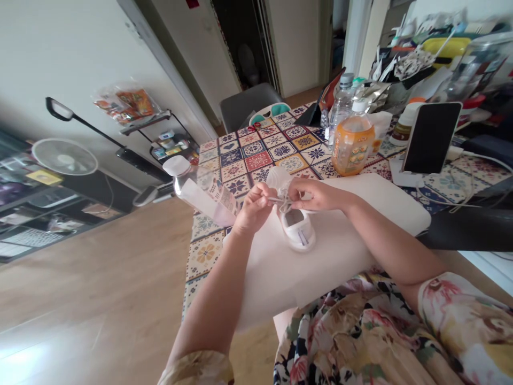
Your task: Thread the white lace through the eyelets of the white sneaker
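Note:
A small white shoe [301, 235] lies on a white sheet [276, 275] at the table's near edge, its heel turned toward me and its toe pointing away. Its pale shoelace [285, 202] is bunched above the tongue, between my two hands. My left hand [255, 207] pinches one end of the shoelace, stretched short toward the shoe. On the other side my right hand [316, 194] is closed with thumb and fingers on the lace at the shoe's front. Its fingertips partly hide the laced area.
Left of the sheet, a clear bottle [208, 192] with a white cap leans over the patterned tablecloth [256, 149]. Behind my right arm stand an orange-labelled bottle [352, 141], a clear water bottle [343, 101] and a propped phone [432, 138] with a cable. Clutter fills the back right.

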`<state>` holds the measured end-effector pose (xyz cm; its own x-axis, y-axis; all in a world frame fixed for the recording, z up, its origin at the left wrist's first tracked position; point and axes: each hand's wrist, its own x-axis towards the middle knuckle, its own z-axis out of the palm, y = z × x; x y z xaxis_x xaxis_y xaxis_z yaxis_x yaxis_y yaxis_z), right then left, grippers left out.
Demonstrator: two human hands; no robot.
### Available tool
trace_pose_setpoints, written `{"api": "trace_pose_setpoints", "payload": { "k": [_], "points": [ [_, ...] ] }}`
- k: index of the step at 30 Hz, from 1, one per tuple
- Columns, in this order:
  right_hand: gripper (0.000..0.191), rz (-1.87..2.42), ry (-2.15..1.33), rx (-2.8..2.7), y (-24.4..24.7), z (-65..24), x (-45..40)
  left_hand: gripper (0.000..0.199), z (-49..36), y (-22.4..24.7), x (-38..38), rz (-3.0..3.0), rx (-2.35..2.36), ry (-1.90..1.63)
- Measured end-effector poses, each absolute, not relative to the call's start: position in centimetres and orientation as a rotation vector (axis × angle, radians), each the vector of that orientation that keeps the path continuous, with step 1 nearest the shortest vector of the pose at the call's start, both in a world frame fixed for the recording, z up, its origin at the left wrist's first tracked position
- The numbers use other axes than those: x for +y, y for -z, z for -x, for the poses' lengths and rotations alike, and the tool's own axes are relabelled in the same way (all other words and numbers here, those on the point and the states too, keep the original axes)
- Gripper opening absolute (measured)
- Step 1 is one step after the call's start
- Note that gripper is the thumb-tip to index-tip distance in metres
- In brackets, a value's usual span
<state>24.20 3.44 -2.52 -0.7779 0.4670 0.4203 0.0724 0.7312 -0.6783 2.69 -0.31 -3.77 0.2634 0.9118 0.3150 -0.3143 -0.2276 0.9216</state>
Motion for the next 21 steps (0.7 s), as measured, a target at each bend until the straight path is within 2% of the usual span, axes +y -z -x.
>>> {"api": "trace_pose_setpoints", "payload": {
  "k": [6,9,14,21],
  "points": [
    [0.013,0.334,-0.876,-2.365,2.2,-24.3,3.6,0.051,-1.7,3.3,-0.3,-1.388,0.820,-1.604],
    [0.022,0.364,-0.924,-2.287,1.9,-24.4,3.4,0.058,-1.2,3.2,-0.4,-1.471,0.875,-1.679],
    [0.041,0.411,-1.128,-2.097,1.4,-25.0,3.3,0.055,-0.5,3.7,-0.6,-1.495,0.876,-1.707],
    [0.053,0.372,-1.338,-1.568,1.5,-25.3,3.7,0.058,0.7,4.6,-0.5,-1.511,0.928,-1.666]
  ]
}}
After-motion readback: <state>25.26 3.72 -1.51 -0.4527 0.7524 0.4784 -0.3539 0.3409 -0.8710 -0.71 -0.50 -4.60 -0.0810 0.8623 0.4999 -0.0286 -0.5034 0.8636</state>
